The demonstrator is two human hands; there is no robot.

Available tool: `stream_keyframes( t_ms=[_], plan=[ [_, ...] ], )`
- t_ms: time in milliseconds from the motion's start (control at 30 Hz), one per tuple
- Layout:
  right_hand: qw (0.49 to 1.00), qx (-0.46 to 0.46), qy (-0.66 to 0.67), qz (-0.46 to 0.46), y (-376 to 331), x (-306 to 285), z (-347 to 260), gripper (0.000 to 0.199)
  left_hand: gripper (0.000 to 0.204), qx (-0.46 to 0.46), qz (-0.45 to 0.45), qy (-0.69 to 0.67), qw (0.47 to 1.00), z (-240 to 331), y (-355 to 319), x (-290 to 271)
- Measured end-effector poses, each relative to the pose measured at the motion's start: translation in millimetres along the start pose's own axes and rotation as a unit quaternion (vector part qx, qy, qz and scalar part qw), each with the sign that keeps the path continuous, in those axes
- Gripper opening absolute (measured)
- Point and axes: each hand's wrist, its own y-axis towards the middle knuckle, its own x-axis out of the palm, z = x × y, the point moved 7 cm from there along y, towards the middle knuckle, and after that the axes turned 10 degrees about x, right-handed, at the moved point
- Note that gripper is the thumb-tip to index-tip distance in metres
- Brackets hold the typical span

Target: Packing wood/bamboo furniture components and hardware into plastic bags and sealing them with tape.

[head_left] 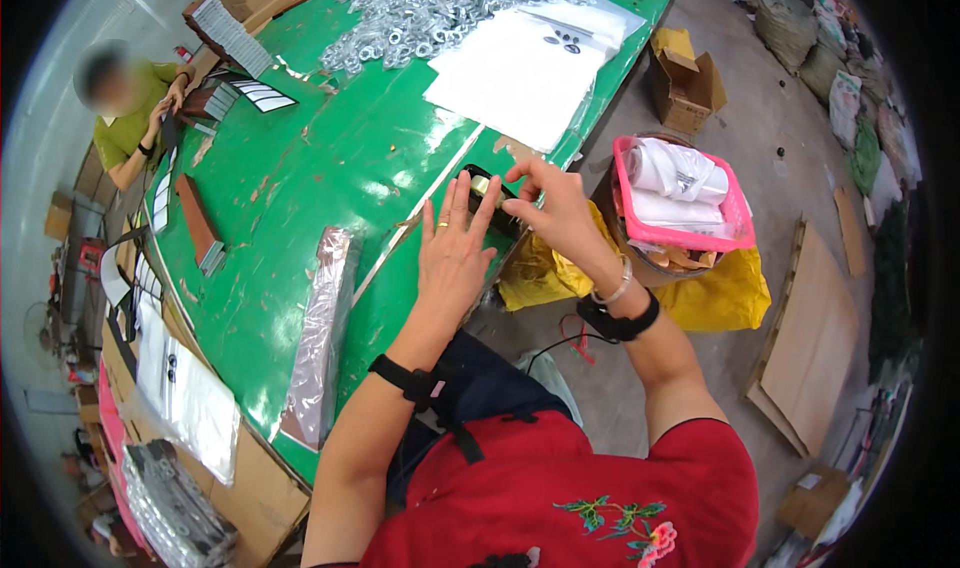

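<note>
Left hand (453, 256), fingers extended over a dark object (505, 222) — right hand (562, 213) curled, hold unclear.

I wear a red shirt (480, 488) embroidered with a pink flower (660, 541) and green leaves (598, 516), plus black wristbands (635, 320) and one gold finger ring (443, 225). Piece (503, 225) that I touch: black, with a pale-gold part (479, 182). Tabletop (300, 178): green, whitish line (468, 145) across; paper sheets (510, 78): white; metal rings (430, 28): silver; basket (690, 238): bright pink; sacking (545, 280): yellow; co-worker's top (120, 143): olive green.

A pink basket (690, 236) holds white rolls (668, 171).
</note>
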Motion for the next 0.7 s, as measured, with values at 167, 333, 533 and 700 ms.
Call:
stream_keyframes(
  t_ms=[167,333,533,700],
  plan=[
    [0.948,0.180,0.245,-0.098,-36.9,-19.9,45.6,0.029,0.095,0.026,-0.009,0.011,1.000,-1.1,2.0,-2.5],
    [0.903,0.231,0.329,-0.149,-60.8,0.4,71.3,0.024,0.093,0.044,-0.009,-0.012,0.999,5.1,1.6,-3.7],
    [0.878,0.251,0.395,-0.103,-67.1,17.9,81.0,0.018,0.093,0.071,-0.017,0.059,0.996,18.8,-2.9,-0.1],
    [0.889,0.213,0.398,-0.074,-56.8,37.6,93.1,0.009,0.079,0.063,0.044,0.079,0.994,13.3,-8.4,4.7]
  ],
)
